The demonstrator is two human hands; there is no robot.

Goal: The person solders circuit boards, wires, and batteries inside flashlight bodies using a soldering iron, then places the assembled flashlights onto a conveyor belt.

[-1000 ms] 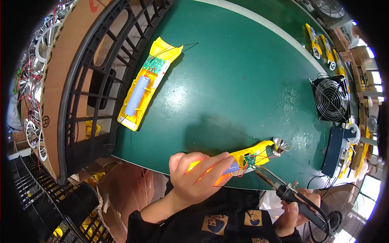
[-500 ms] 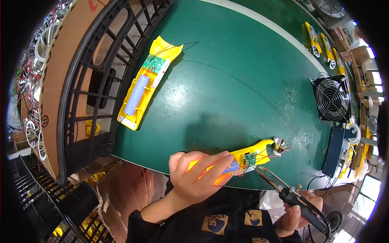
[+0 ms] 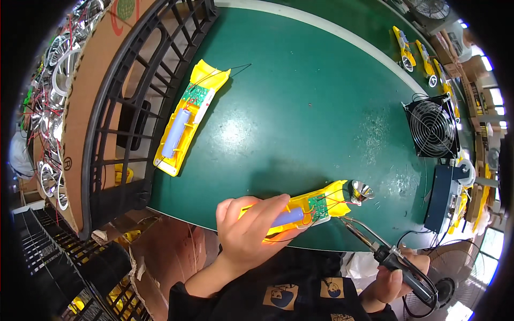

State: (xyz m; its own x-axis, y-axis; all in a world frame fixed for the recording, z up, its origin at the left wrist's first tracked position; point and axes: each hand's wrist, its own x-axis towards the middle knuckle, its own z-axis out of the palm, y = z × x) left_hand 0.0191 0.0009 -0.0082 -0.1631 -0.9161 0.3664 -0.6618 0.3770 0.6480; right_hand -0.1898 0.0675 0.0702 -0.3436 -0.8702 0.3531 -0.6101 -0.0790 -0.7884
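My left hand (image 3: pixel 246 230) is wrapped round a yellow flashlight housing (image 3: pixel 338 198) at the table's near edge, its open side facing up. Inside lie a violet cylindrical battery (image 3: pixel 289 216) and a green circuit board (image 3: pixel 318 206). Thin red wires run from the board to a shiny cone reflector (image 3: pixel 362 191) just past the housing's right end. In my right hand (image 3: pixel 390 283) is a soldering iron (image 3: pixel 393 260) with a curved metal tube alongside it. Its tip lies close to the housing's right end, off the board; whether it touches is unclear.
Another yellow housing (image 3: pixel 167 165) with a battery and board lies at the left, beside a black plastic crate (image 3: pixel 91 160). A square fan (image 3: pixel 432 127) and a dark blue box (image 3: pixel 443 198) stand at the right. More yellow flashlights (image 3: pixel 404 47) lie at the far right.
The held housing has turned so more of its inside shows, and it has shifted slightly left. The iron's tip is now farther from the circuit board. The view has shifted slightly.
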